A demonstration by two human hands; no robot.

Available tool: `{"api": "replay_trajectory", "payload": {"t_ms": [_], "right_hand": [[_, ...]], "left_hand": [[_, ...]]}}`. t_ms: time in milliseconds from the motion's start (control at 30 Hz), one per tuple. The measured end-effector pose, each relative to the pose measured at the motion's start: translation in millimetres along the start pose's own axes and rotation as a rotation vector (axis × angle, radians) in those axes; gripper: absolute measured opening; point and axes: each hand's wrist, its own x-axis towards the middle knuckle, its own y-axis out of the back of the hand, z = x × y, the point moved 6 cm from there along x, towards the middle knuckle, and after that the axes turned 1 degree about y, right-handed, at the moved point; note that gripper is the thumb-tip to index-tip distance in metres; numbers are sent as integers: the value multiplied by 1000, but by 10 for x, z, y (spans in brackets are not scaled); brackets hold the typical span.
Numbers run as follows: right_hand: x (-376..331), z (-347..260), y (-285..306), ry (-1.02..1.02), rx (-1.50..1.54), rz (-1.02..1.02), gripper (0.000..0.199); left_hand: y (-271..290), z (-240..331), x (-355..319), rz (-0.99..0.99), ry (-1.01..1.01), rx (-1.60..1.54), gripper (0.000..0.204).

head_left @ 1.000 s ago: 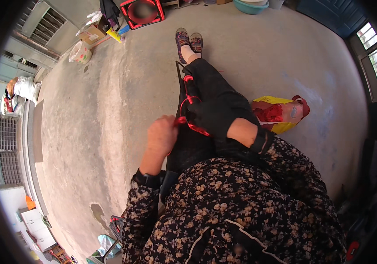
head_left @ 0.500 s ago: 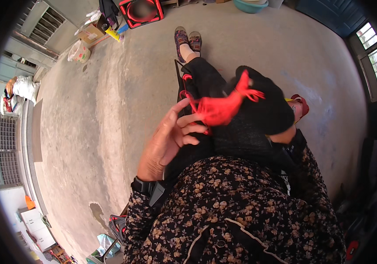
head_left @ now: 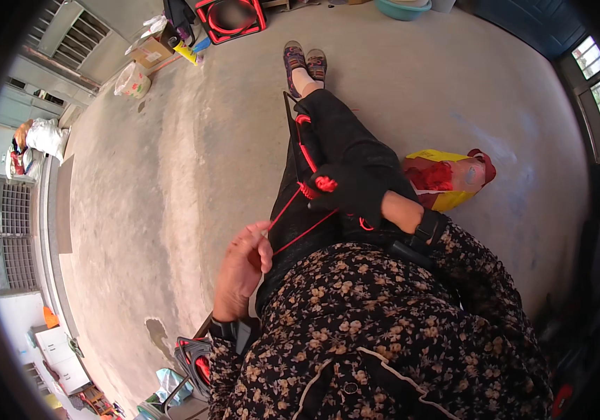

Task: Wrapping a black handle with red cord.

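Observation:
Across my lap lies a thin black frame [head_left: 289, 110], partly wrapped with red cord [head_left: 308, 158] along one side. My right hand [head_left: 356, 192], in a black glove, is closed around a small red bundle of cord [head_left: 325, 183] at that wrapped edge. Two red strands run taut from there to my bare left hand [head_left: 242, 260], which has its fingers curled and pinched on the cord. The fingertips of the gloved hand are hard to make out against the black trousers. More red cord shows just below my right wrist.
A red and yellow bag [head_left: 447, 178] with red stuff in it lies on the floor to the right. Far ahead stand a black and red frame [head_left: 230, 17], a cardboard box [head_left: 151, 52], a patterned bucket [head_left: 133, 80] and a teal basin [head_left: 403, 8].
My left hand has drawn down and left, its spread fingers closing on the now taut cord. My right hand has come down and left with the red bundle to the frame, uncovering the bag.

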Motion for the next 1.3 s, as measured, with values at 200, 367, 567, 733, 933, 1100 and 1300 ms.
{"api": "replay_trajectory", "payload": {"t_ms": [200,367,567,733,933,1100,1300], "right_hand": [[41,-75,-175,91,-311,-43,43],[42,-13,-149,84,-317,-113,44],[-1,-154,-124,43,-542,-168,35],[7,-462,-64,154,-274,4,34],[23,-916,-172,245,-139,-103,22],[-88,-698,-169,215,-337,-113,18],[-87,-643,-224,256,-384,-89,13]], "left_hand": [[142,-124,-235,-134,29,371,19],[104,-42,-191,-102,7,409,21],[78,393,4,47,-259,538,34],[-278,723,92,-20,-373,407,41],[-374,577,227,-96,-225,100,37],[-228,387,334,-116,-119,-135,30],[-245,298,321,-131,-191,-87,37]]}}
